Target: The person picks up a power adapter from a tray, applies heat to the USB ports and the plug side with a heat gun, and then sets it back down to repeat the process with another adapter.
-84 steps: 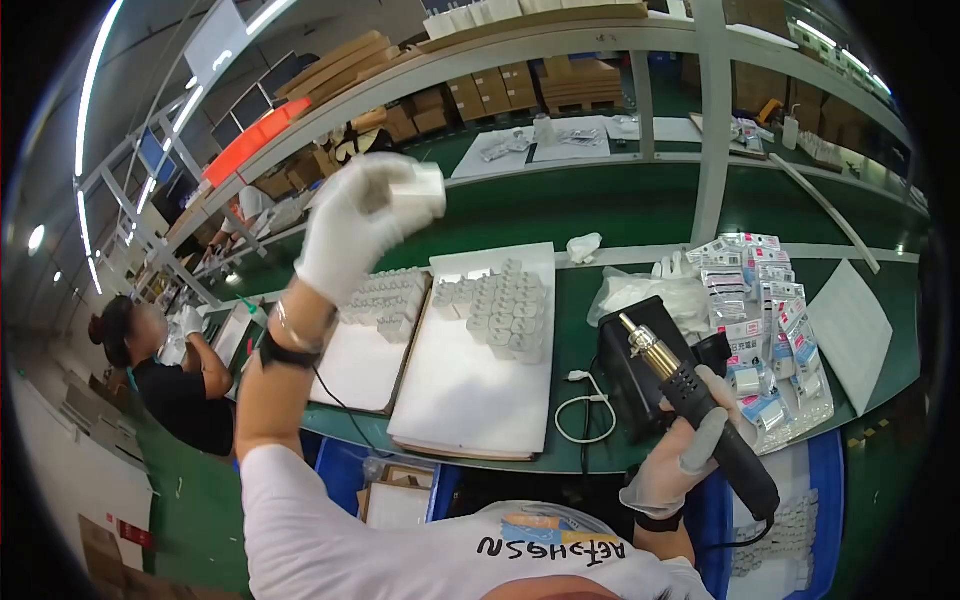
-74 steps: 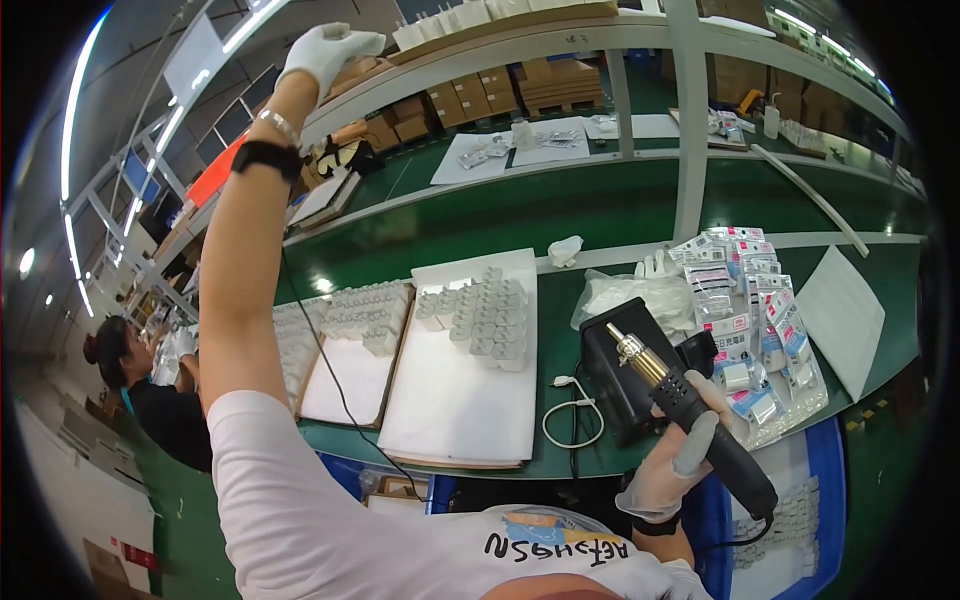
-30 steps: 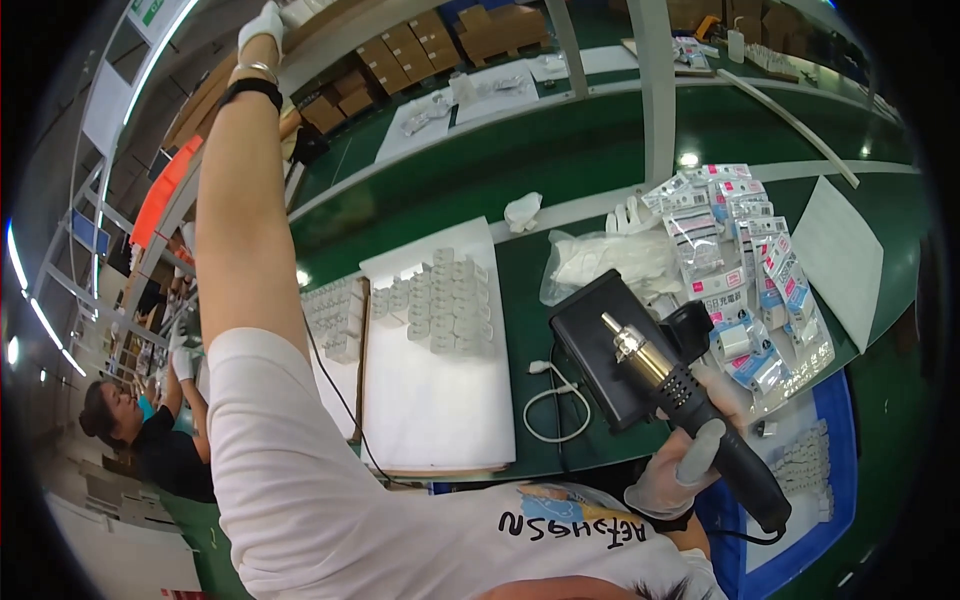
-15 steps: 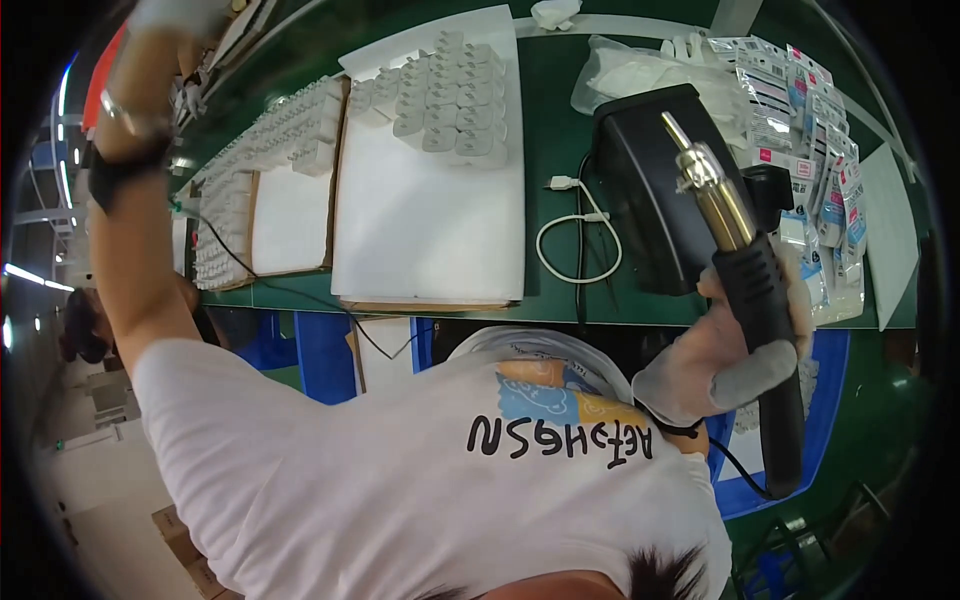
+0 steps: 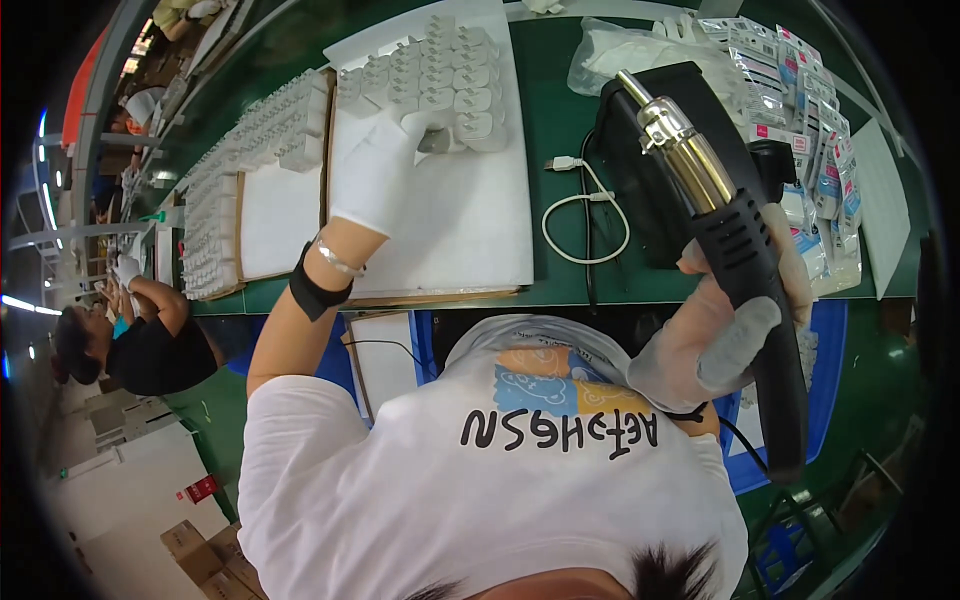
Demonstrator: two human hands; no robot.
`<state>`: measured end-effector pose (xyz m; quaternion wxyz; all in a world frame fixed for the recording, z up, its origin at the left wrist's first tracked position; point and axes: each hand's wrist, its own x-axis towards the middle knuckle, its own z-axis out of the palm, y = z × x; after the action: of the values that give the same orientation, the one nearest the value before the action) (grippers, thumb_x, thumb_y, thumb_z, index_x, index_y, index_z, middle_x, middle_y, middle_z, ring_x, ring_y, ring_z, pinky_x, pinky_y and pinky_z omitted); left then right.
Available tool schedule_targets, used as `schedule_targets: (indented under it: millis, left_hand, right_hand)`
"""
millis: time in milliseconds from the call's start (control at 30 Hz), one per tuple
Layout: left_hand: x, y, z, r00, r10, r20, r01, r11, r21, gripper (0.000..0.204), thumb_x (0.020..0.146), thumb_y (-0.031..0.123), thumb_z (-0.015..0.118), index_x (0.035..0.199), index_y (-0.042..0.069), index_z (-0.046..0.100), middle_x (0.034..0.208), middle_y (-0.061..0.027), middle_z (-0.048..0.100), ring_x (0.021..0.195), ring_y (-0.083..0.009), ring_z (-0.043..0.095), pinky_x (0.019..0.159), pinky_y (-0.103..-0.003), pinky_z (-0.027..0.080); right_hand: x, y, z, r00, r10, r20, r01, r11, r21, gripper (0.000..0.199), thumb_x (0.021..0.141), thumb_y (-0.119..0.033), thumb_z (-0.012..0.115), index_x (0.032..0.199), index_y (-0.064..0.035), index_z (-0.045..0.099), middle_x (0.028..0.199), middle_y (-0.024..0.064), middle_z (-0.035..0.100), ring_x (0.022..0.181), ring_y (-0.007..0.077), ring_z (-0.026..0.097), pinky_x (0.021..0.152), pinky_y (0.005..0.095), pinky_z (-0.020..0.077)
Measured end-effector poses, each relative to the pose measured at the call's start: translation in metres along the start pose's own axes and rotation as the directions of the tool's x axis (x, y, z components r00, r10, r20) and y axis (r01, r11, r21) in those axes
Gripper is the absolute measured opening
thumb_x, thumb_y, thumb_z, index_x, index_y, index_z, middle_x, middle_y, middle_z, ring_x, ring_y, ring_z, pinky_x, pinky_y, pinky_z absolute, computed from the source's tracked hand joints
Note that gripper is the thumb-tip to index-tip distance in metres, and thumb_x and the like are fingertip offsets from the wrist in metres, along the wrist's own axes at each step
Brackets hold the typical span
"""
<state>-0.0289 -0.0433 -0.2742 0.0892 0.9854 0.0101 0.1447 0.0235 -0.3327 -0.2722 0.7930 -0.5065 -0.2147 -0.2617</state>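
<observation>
Reaching low in the head view, the left hand (image 5: 376,182) has come down from the high far shelf to the near edge of the white cubes (image 5: 472,75) on the white board (image 5: 450,230), so work seems back there; whether its curled fingers grip one, I cannot tell. The right hand (image 5: 712,340) keeps holding the heat gun (image 5: 745,250), nozzle pointing far

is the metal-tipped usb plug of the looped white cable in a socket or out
Out: the metal-tipped USB plug of the looped white cable lies bare on the green table.
</observation>
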Motion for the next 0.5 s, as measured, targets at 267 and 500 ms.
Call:
schedule_targets:
  millis: [267, 500]
  left_hand:
    - [-0.031, 0.030, 0.002, 0.961, -0.275, 0.025, 0.274, 0.961, 0.032, 0.042, 0.077, 0.034, 0.074, 0.106, 0.007, 0.059, 0.105, -0.0160, 0.063, 0.092, -0.0322, 0.063, 0.076, -0.039, 0.051]
    - [-0.021, 0.023, 0.020, 0.933, -0.338, 0.126, 0.328, 0.940, 0.099, 0.040, 0.080, 0.026, 0.072, 0.113, 0.008, 0.059, 0.108, -0.0188, 0.062, 0.097, -0.0353, 0.062, 0.083, -0.039, 0.051]
  right_hand:
    - [-0.008, 0.007, 0.001, 1.000, -0.001, 0.011, 0.001, 0.999, 0.046, 0.052, 0.088, -0.037, 0.064, 0.118, 0.0014, 0.048, 0.099, 0.0256, 0.063, 0.066, 0.0195, 0.060, 0.054, 0.0271, 0.0527]
    - [-0.002, -0.007, -0.001, 0.978, 0.061, 0.198, -0.022, 0.981, -0.192, 0.056, 0.087, -0.042, 0.066, 0.116, 0.0021, 0.049, 0.097, 0.0241, 0.066, 0.070, 0.0184, 0.060, 0.066, 0.0262, 0.0518]
